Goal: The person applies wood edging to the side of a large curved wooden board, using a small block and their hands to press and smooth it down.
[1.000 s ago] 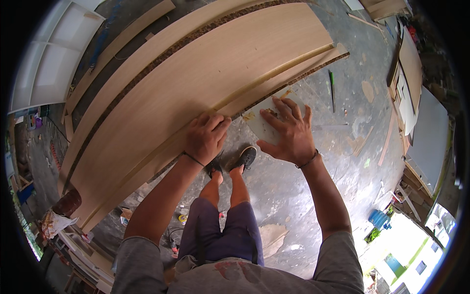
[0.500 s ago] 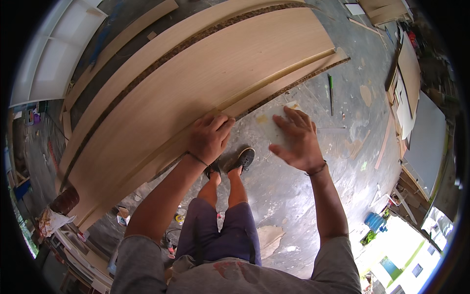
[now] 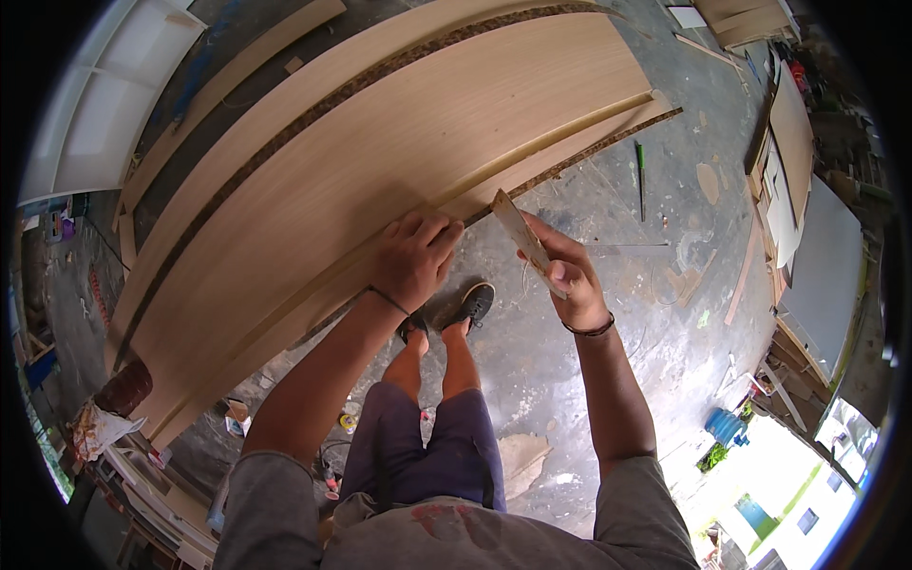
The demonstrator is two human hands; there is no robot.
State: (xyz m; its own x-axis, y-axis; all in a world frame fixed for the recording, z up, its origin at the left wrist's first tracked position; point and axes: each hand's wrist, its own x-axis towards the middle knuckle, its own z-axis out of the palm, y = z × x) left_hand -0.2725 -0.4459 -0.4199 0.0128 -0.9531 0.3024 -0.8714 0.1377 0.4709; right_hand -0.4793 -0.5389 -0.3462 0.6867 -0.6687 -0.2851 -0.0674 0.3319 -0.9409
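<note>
A long light wood-grain panel assembly (image 3: 380, 161) stretches from lower left to upper right, with a raised strip along its near side. My left hand (image 3: 415, 258) is on that near side, fingers curled over the strip; its thumb is hidden. Just to the right, my right hand (image 3: 570, 271) grips a flat rectangular piece (image 3: 521, 231), pale with brown stains and worn edges. Tilted in the air, this piece has its far end close to the panel's dark, rough near edge. I cannot make out its material.
A green-handled pointed tool (image 3: 641, 180) and a thin metal rod (image 3: 629, 250) lie on the stained grey floor (image 3: 693, 313). Boards (image 3: 793, 161) lean at the right. A brown tape roll (image 3: 126, 388) sits by the panel's left end. White shelving (image 3: 114, 104) stands far left.
My right hand was spread beside a blurred pale, yellow-stained patch; now it is closed on the flat piece, turned and drawn slightly left. My left hand stays on the panel.
</note>
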